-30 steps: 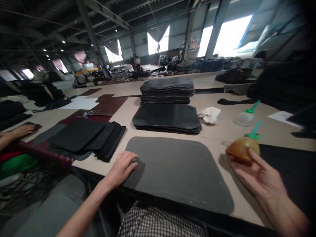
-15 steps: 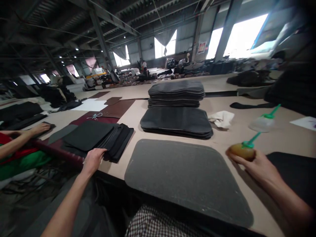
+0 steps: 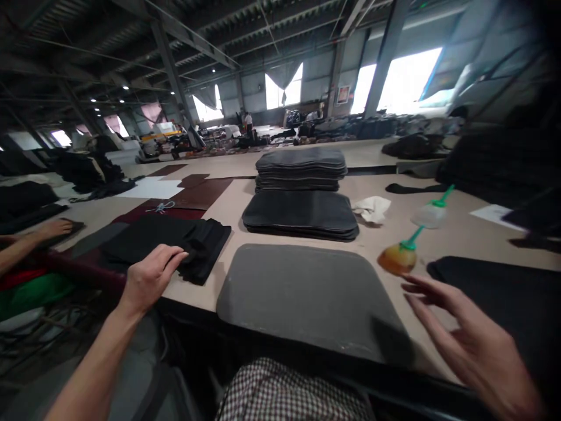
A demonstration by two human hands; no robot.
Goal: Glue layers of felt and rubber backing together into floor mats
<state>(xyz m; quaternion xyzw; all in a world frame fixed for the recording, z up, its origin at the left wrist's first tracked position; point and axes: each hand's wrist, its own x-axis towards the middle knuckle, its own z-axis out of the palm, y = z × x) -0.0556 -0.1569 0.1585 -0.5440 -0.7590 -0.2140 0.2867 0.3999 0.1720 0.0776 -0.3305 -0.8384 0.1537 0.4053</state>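
Note:
My left hand (image 3: 154, 273) pinches the edge of a black fabric panel on the stack of black panels (image 3: 140, 237); the panel's near corner is bunched and lifted. My right hand (image 3: 456, 333) is open and holds nothing, its fingers spread just in front of a squeeze bottle of amber liquid (image 3: 397, 258) with a green nozzle, which stands on the table. Between my hands a large grey rounded panel (image 3: 302, 298) lies flat at the table's front edge. Behind it sits a pile of dark rounded panels (image 3: 302, 213).
A taller pile (image 3: 300, 166) stands farther back. A second clear bottle (image 3: 429, 215), a crumpled white cloth (image 3: 371, 209) and a black panel (image 3: 499, 292) lie on the right. At far left, another person's hand (image 3: 56, 229) rests on a dark piece.
My right hand has let go of the amber bottle and drawn back toward me. My left hand now lifts and folds the panel's edge. The view has shifted slightly right.

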